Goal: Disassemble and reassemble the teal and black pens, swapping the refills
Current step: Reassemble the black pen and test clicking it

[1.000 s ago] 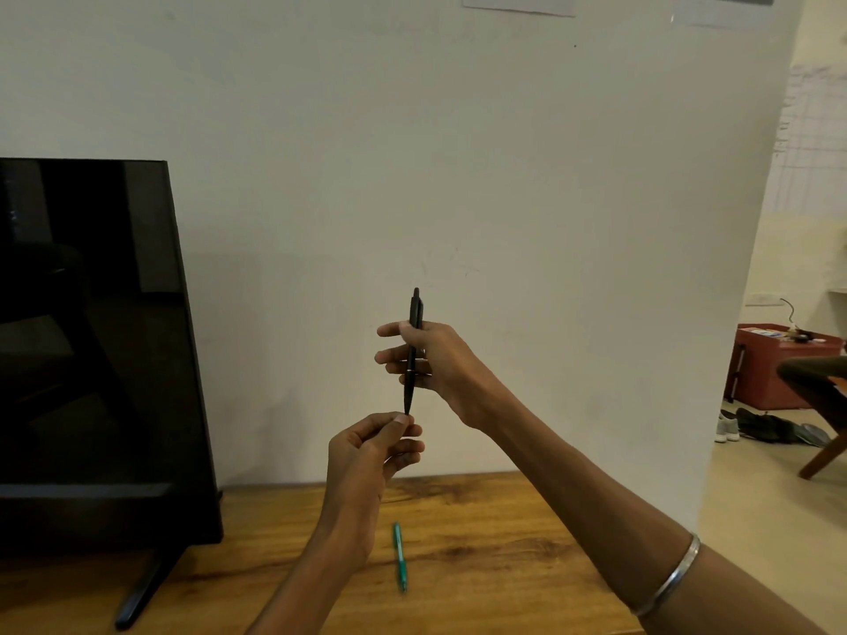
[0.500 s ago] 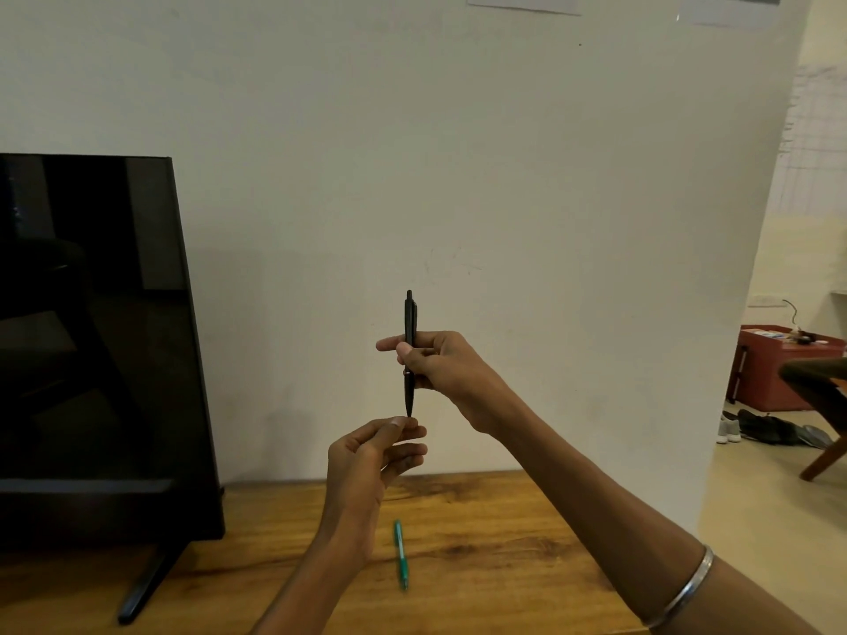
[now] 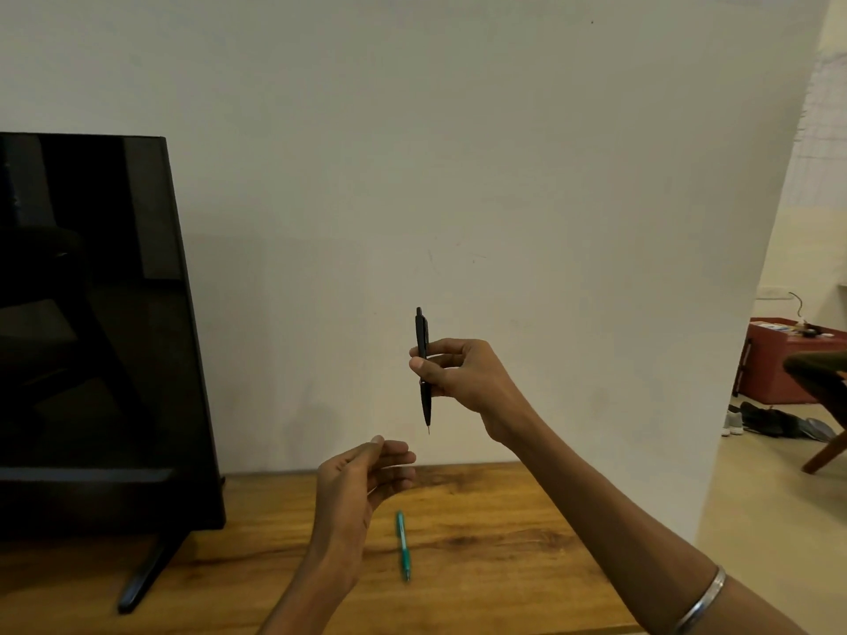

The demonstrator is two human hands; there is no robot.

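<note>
Left hand (image 3: 362,478) dropped from black pen (image 3: 424,373).

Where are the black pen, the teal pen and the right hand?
black pen (image 3: 426,402): head view, lower barrel below the fingers.
teal pen (image 3: 403,544): head view, mid-barrel, lying on the table.
right hand (image 3: 463,374): head view, back of the hand.

Wooden table (image 3: 481,561) with a teal pen (image 3: 403,546) and a black monitor's stand (image 3: 146,572) on it

A black monitor (image 3: 91,332) is standing far left on the wooden table (image 3: 481,566); shoes (image 3: 770,421) are lying far right.
</note>
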